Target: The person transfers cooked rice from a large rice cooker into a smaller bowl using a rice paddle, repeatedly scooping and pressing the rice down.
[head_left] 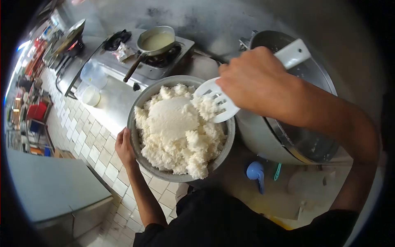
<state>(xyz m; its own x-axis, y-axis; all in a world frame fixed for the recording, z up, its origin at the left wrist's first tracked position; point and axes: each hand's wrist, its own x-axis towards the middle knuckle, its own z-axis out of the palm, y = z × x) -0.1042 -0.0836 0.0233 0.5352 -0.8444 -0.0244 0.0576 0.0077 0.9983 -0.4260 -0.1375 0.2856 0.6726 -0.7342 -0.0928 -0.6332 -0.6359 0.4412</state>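
A round metal bowl (138, 158) heaped with white rice (173, 117) is in the middle of the view. My left hand (124, 147) grips the bowl's left rim, its thumb and fingers pressed on the edge. Over the bowl's right side, my right hand (255, 78) is closed on a white slotted spatula (230, 109). The spatula's slotted end touches the rice and carries a clump, while its handle sticks out past my fist at the upper right. Beside the bowl on the right stands a large metal pot (257, 131), partly behind my right forearm.
On a gas stove (185, 45) sits a saucepan (156, 41) with pale liquid. A white cup (91, 96) and clear plastic containers (94, 73) stand on the metal counter. A blue scoop (255, 171) and a green-handled tool (277, 171) lie below the pot. A pale cabinet (57, 181) is lower left.
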